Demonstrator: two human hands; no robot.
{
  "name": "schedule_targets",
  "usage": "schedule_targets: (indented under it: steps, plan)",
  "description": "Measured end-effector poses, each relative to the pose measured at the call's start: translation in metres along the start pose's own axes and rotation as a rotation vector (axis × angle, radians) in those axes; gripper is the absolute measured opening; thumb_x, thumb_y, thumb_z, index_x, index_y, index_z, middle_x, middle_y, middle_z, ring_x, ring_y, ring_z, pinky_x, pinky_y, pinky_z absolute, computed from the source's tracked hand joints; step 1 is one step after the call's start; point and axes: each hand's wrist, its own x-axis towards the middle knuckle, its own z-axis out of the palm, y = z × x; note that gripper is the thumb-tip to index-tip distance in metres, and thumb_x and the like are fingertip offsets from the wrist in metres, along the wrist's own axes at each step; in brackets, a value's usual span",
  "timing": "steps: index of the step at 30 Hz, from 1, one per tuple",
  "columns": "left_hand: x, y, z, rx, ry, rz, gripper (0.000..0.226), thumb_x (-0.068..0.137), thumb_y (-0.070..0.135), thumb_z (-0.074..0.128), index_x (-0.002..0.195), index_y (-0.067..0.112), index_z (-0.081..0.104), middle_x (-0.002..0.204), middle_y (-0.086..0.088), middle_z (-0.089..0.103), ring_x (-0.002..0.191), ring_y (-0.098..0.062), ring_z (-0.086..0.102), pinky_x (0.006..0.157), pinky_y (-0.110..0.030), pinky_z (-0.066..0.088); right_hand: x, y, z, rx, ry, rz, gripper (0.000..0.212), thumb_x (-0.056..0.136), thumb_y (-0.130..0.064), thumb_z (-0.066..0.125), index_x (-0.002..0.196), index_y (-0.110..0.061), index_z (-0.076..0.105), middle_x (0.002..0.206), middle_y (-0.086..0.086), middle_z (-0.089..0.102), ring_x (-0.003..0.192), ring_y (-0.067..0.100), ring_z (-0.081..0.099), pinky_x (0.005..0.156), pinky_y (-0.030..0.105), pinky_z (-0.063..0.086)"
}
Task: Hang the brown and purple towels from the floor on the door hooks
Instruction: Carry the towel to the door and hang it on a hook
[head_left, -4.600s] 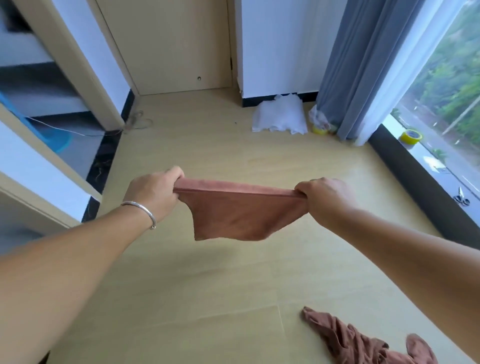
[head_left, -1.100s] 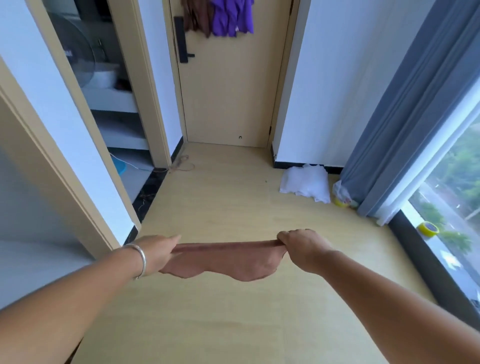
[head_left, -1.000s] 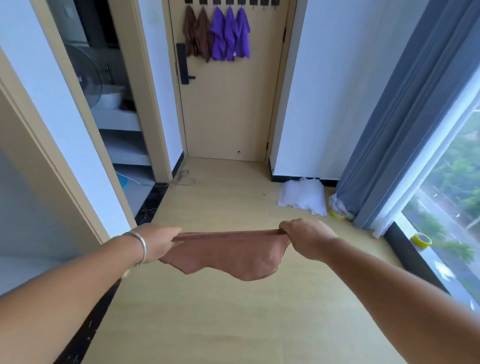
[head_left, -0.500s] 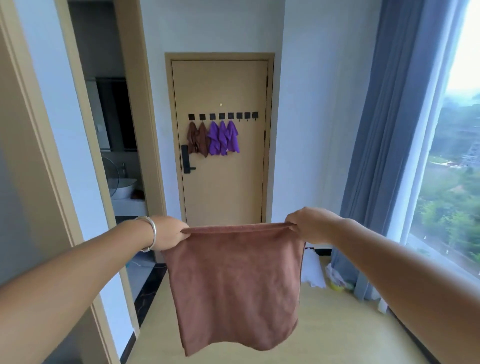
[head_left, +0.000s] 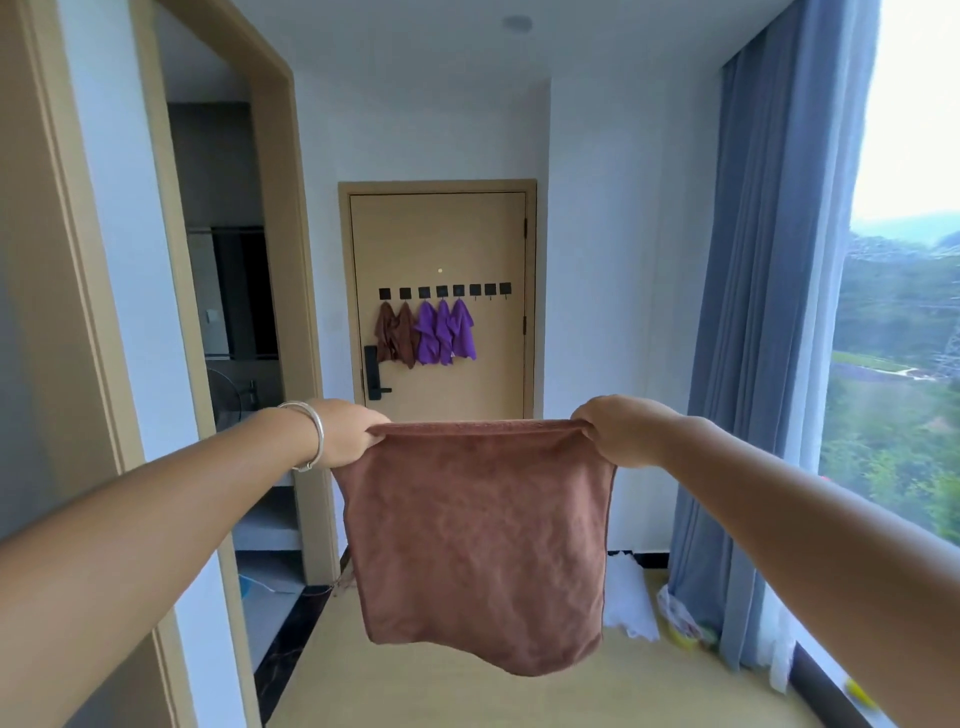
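A brown towel (head_left: 478, 540), soft and slightly fuzzy, hangs flat in mid-air, its top edge pulled straight. The left hand (head_left: 345, 434) and right hand (head_left: 621, 431) each pinch a top corner. Beyond, a door (head_left: 441, 244) carries hooks (head_left: 491, 289) with brown and purple towels (head_left: 441, 332).

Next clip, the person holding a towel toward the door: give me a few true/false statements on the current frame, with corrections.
1. Both hands hold the brown towel by its top edge, left hand and right hand at opposite corners. True.
2. Every door hook carries a towel. False: the three rightmost hooks are bare.
3. Three purple towels hang on the door. True.
4. The bracelet is on the right wrist. False: it is on the left wrist.
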Motion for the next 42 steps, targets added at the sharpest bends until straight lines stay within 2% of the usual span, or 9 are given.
schedule_targets:
  steps: [2,6,13,20,26,31,37,42]
  plan:
    - [0.007,0.002,0.004,0.029,-0.003,-0.001,0.032,0.103,0.038,0.027,0.102,0.038,0.058,0.09,0.012,0.063,0.079,-0.007,0.056,0.063,-0.024,0.038,0.005,0.004,0.007,-0.01,0.0,-0.007,0.033,0.099,-0.019,0.034,0.118,-0.017,0.06,0.116,0.003,0.062,0.104,0.024,0.058,0.089,0.04,0.051]
    - [0.031,-0.006,0.016,0.06,-0.013,0.008,0.033,0.102,0.039,0.027,0.1,0.031,0.059,0.093,0.007,0.065,0.085,-0.014,0.06,0.076,-0.031,0.047,0.026,0.012,0.027,0.0,-0.012,-0.016,0.032,0.099,-0.02,0.033,0.114,-0.02,0.061,0.113,0.001,0.062,0.102,0.022,0.058,0.089,0.041,0.05]
    - [0.102,-0.054,0.042,0.029,0.017,0.05,0.031,0.101,0.041,0.026,0.1,0.04,0.057,0.092,0.011,0.065,0.085,-0.015,0.06,0.084,-0.037,0.05,0.106,0.008,0.053,-0.04,0.015,-0.032,0.028,0.099,-0.021,0.034,0.106,-0.02,0.061,0.105,-0.002,0.061,0.097,0.02,0.056,0.083,0.037,0.049]
    - [0.185,-0.142,0.053,-0.043,0.055,0.022,0.034,0.102,0.041,0.025,0.101,0.038,0.058,0.092,0.011,0.065,0.083,-0.01,0.059,0.082,-0.032,0.048,0.222,-0.022,0.058,-0.046,0.064,-0.06,0.028,0.101,-0.022,0.034,0.103,-0.019,0.062,0.105,-0.002,0.061,0.099,0.02,0.056,0.083,0.033,0.047]
    - [0.241,-0.19,0.063,-0.065,0.085,0.023,0.035,0.102,0.039,0.026,0.089,0.028,0.057,0.085,0.006,0.065,0.079,-0.014,0.059,0.078,-0.032,0.048,0.293,-0.034,0.071,-0.046,0.075,-0.053,0.029,0.101,-0.023,0.034,0.103,-0.019,0.062,0.106,-0.001,0.061,0.103,0.022,0.056,0.088,0.037,0.047]
    - [0.285,-0.21,0.084,-0.067,0.052,0.02,0.035,0.102,0.039,0.026,0.092,0.03,0.059,0.088,0.008,0.065,0.083,-0.014,0.06,0.081,-0.033,0.049,0.34,-0.029,0.094,-0.043,0.034,-0.061,0.031,0.101,-0.025,0.033,0.108,-0.02,0.062,0.109,-0.002,0.062,0.106,0.02,0.055,0.092,0.036,0.045]
    - [0.352,-0.218,0.1,-0.084,0.018,0.015,0.036,0.101,0.04,0.025,0.09,0.031,0.058,0.088,0.008,0.066,0.083,-0.014,0.061,0.083,-0.035,0.051,0.405,-0.004,0.123,-0.019,0.015,-0.051,0.029,0.101,-0.023,0.035,0.105,-0.021,0.064,0.104,-0.003,0.062,0.098,0.018,0.056,0.087,0.034,0.049]
    - [0.42,-0.219,0.101,-0.077,0.022,0.0,0.036,0.101,0.042,0.025,0.094,0.034,0.059,0.091,0.01,0.066,0.083,-0.011,0.06,0.082,-0.032,0.05,0.471,0.032,0.136,0.007,0.024,-0.059,0.028,0.1,-0.021,0.036,0.104,-0.02,0.064,0.103,-0.001,0.061,0.096,0.02,0.057,0.086,0.036,0.051]
